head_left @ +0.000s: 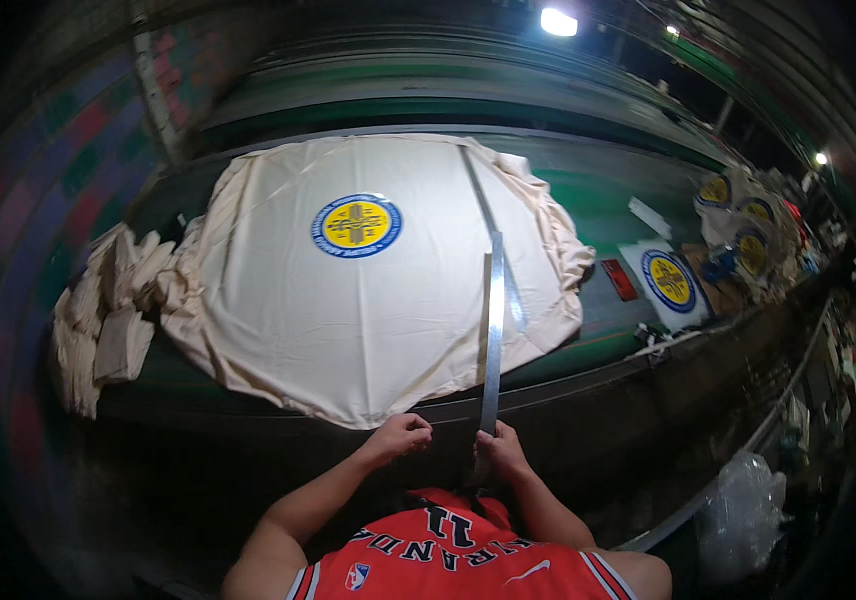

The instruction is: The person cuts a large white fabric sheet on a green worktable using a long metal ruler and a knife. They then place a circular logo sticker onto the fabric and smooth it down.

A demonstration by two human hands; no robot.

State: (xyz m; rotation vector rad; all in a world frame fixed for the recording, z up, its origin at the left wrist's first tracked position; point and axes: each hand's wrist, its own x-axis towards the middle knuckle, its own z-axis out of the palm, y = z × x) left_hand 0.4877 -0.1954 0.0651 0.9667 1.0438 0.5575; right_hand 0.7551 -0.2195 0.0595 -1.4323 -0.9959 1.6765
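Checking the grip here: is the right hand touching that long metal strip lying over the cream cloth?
Touching. In the head view the right hand closes around the near end of the long metal strip, with no gap; the strip runs up over the cream cloth.

A long, thin metal strip [493,325] stands raised on a steep slant, its lower end at the near edge, its upper end over the right part of the cloth. The cream cloth [348,310] lies spread flat on the green worktop [608,190], a round yellow-and-blue emblem [356,225] facing up near its middle, its near hem hanging over the edge.
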